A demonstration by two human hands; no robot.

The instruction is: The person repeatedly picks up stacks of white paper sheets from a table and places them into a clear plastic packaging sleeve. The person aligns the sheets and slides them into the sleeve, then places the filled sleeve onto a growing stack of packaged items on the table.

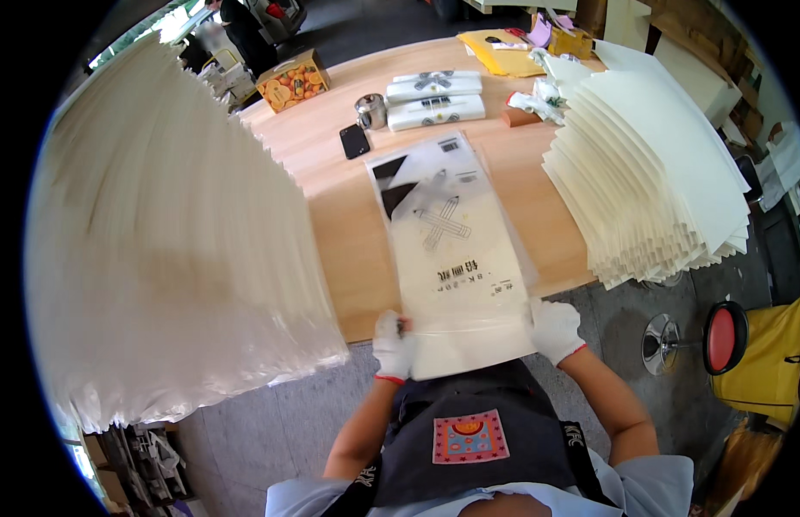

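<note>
Wooden table (344, 250) supported the sleeved paper (456, 267) lengthwise away from the apron (477, 394), near end flanked by left hand (394, 346) and right hand (557, 332); finger closure could not be determined.

You have a pale wooden table (352, 250) before you, a clear sleeve (456, 258) of paper lying at its middle and overhanging your edge. A tall stack of plastic (184, 258) stands on your left, a fanned stack of sheets (658, 164) on your right. Beyond the sleeve you have a phone (354, 141), a metal pot (370, 112), two white packs (436, 112), a brown block (522, 117), a fruit-print box (294, 82) and a yellow envelope (501, 57).
</note>
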